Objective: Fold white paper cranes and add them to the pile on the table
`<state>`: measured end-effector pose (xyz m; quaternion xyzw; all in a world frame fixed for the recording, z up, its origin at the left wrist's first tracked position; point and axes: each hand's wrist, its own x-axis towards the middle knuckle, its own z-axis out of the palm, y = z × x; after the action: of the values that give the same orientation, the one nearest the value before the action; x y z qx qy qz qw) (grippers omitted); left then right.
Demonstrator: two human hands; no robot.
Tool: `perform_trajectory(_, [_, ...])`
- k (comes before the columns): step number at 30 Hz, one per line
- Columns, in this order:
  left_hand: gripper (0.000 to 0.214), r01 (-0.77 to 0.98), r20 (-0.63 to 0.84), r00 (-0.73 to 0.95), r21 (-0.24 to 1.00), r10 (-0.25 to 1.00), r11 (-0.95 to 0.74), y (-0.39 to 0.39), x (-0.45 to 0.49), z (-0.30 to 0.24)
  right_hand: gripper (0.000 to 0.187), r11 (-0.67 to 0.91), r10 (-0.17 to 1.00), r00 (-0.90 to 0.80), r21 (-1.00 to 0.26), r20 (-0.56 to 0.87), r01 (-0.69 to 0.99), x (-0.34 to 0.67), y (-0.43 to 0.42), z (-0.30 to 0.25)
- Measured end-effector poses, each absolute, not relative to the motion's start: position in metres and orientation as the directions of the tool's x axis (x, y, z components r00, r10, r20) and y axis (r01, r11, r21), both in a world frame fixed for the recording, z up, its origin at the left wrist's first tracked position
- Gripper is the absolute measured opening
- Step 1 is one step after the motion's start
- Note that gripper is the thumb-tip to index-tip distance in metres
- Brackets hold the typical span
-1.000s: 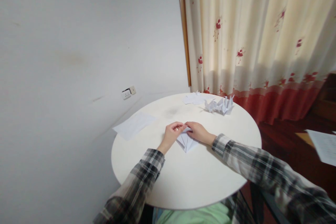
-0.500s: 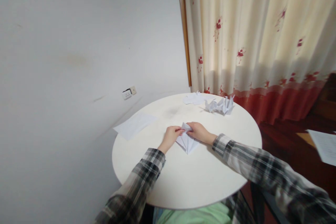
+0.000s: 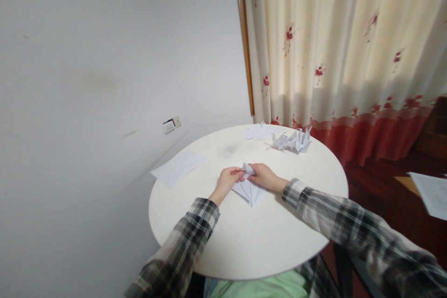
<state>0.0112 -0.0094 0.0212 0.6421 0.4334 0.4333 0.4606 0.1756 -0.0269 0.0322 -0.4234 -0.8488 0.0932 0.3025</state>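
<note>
A white folded paper (image 3: 250,191) lies on the round white table (image 3: 258,242), its pointed end toward me and its creases fanning out from that tip. My left hand (image 3: 230,178) pinches the far left part of it between thumb and fingers. On the opposite side, my right hand (image 3: 264,176) grips the far right part. A small peak of the paper rises between the two hands. My fingers partly hide the folds at the upper end.
Several folded paper cranes (image 3: 295,140) stand at the table's far right. Behind, more white paper pieces (image 3: 259,131) lie near the back edge. A flat white sheet (image 3: 179,167) rests at the left, close to the wall with its socket (image 3: 168,126). A patterned curtain (image 3: 314,46) hangs behind.
The near tip of the folded paper has shifted slightly toward me and to the right. Both hands keep their hold in almost the same place.
</note>
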Motion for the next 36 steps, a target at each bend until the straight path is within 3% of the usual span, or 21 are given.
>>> perform_trajectory(11, [0.021,0.169,0.146,0.212,0.968,0.966,-0.183,-0.002,0.006,0.011,0.015,0.573,0.805,-0.429,-0.348,0.411,0.742,0.176,-0.028,0.034])
perform_trajectory(25, [0.018,0.109,0.16,0.188,0.977,0.969,-0.182,-0.012,0.014,0.025,0.021,0.643,0.762,-0.461,-0.45,0.454,0.619,0.178,-0.028,0.032])
perform_trajectory(30, [0.02,0.035,0.166,0.182,0.984,0.969,-0.175,-0.014,0.015,0.027,0.012,0.629,0.771,-0.41,-0.484,0.487,0.609,0.176,-0.027,0.031])
perform_trajectory(36, [0.017,-0.044,0.114,0.19,0.993,0.975,-0.108,-0.02,0.021,0.031,0.022,0.643,0.762,-0.366,-0.564,0.533,0.518,0.176,-0.03,0.03])
